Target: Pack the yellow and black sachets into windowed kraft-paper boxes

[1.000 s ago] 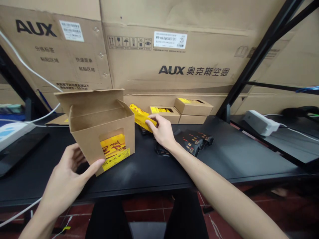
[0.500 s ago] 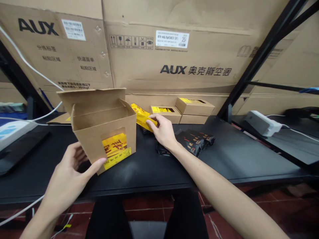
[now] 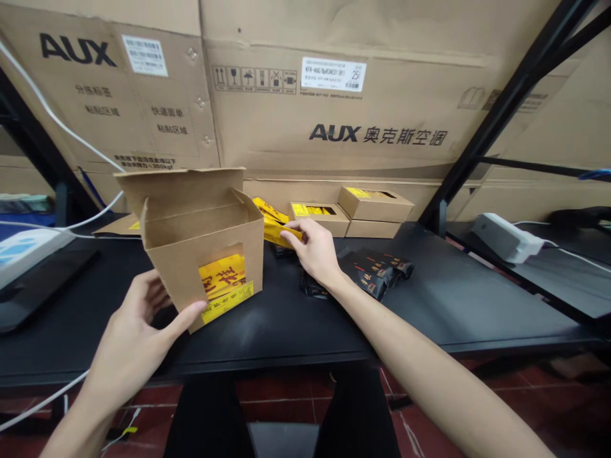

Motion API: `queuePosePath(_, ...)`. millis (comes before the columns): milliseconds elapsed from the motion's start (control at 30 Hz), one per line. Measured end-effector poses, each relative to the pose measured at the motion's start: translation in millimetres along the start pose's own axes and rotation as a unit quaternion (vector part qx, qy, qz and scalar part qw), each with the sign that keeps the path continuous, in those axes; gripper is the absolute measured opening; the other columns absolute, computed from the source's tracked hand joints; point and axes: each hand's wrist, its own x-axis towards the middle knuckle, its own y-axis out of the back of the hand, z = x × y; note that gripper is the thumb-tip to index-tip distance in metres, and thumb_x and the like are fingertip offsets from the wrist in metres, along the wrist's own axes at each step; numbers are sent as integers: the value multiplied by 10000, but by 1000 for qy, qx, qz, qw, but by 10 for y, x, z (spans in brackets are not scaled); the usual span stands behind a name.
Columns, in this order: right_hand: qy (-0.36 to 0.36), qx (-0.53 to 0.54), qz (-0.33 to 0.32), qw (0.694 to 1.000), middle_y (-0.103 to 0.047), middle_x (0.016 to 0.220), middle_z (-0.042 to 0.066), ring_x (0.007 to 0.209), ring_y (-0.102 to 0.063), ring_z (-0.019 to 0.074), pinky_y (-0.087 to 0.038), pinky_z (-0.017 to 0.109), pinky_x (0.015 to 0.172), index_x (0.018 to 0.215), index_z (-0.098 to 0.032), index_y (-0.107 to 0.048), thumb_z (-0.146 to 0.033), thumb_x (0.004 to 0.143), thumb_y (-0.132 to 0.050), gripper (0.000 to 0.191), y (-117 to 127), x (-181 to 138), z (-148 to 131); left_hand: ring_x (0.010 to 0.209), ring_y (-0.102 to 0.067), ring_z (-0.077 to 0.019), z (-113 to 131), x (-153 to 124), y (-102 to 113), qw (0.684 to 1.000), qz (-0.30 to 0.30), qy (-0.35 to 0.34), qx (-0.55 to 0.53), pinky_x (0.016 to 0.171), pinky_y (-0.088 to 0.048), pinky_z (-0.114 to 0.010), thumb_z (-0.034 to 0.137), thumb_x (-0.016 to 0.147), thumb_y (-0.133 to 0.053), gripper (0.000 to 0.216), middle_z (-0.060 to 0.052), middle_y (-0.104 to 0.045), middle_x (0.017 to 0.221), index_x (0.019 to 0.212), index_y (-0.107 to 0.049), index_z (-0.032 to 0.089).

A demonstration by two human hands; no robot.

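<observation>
Left hand (image 3: 138,318): grip holding the open box (image 3: 174,267) by its near left corner, at the left of the tabletop (image 3: 429,312). Right hand (image 3: 312,251): grip narrow, pinching a yellow packet (image 3: 275,234) just right of the box. Black packets (image 3: 375,275) lie farther right; small boxes (image 3: 370,207) sit at the far side.

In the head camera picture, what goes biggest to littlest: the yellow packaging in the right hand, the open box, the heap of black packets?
1. Open box, clearly biggest
2. Heap of black packets, partly hidden behind the right hand and arm
3. Yellow packaging, counting only what shows
</observation>
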Motion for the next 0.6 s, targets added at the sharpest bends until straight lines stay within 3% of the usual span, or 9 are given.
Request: queuePosePath(600, 0, -37, -10, 999, -692, 895, 27, 788, -595, 171, -480, 311, 778, 921, -232, -794, -259, 910, -810, 33, 11, 6, -23, 1286, -690, -374, -22, -2, 8, 1000, 7, -9, -1, 1180, -510, -643, 717, 531, -881, 845, -115, -728, 1349, 1180, -575, 270)
